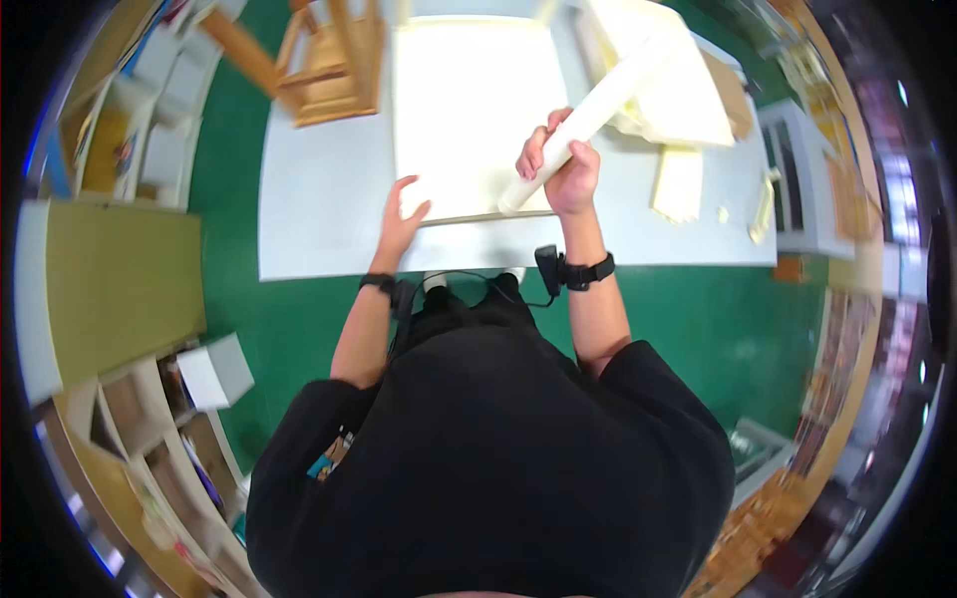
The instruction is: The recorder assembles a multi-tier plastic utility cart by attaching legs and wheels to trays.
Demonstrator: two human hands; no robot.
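Head view: the right hand (574,183) clasps a white tube (600,106), far end lost in glare, at five o'clock over the pale panel (464,110); the left hand (400,221) sits at seven, fingers apart. I can't make out the sleeve print (331,455).

Panel (469,120) on table (324,214); stool (337,108) at its left.

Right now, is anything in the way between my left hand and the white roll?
Nothing visible stands between your left hand and the roll; only the white board spreads beneath that gap. Your right hand grips the roll toward its near end.
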